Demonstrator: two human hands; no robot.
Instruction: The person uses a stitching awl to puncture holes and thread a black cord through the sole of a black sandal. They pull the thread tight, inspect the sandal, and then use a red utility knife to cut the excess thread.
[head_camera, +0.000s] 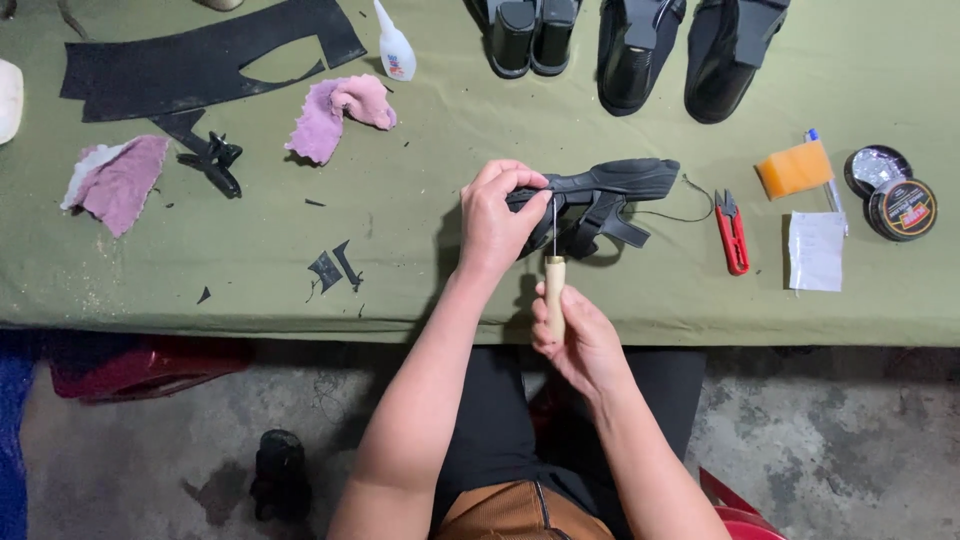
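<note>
My left hand (495, 218) grips the toe end of a black strapped sandal (610, 190) held on its side above the green table (420, 270). In my right hand (575, 340) is a wooden-handled awl (554, 290), pointing up. Its thin metal needle touches the sandal's edge just beside my left fingers. A black thread trails from the sandal toward the right.
Red thread snips (732, 235), an orange sponge (794, 168), a white paper slip (816, 250) and two round tins (890, 192) lie at the right. Pink cloths (340, 112), a glue bottle (395, 45), black rubber sheet (190, 62) and scraps lie left. Black shoes (640, 55) stand at the back.
</note>
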